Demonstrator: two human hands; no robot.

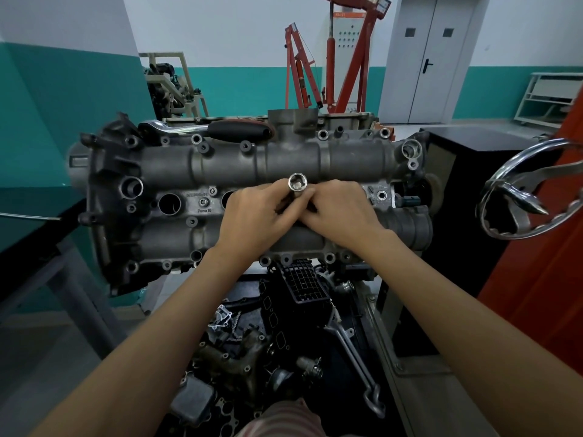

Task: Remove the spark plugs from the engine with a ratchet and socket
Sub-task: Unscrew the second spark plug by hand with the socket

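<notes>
A grey engine cylinder head (pixel 220 159) lies across the stand in front of me. Two open spark plug wells (pixel 169 204) show left of my hands. A long silver spark plug socket (pixel 297 183) stands upright over the middle of the head, its open end facing me. My left hand (pixel 252 216) grips the socket shaft from the left, and my right hand (pixel 340 212) pinches it from the right. The fingers hide the socket's lower part and whatever sits under it. A ratchet (pixel 205 129) with a black handle lies on the far edge of the engine.
A chrome hand wheel (pixel 530 190) juts out at the right of the engine stand. Loose engine parts and a black manifold (pixel 293 298) lie in a tray below the head. A black table (pixel 31 247) stands at the left, red engine hoists (pixel 331 58) behind.
</notes>
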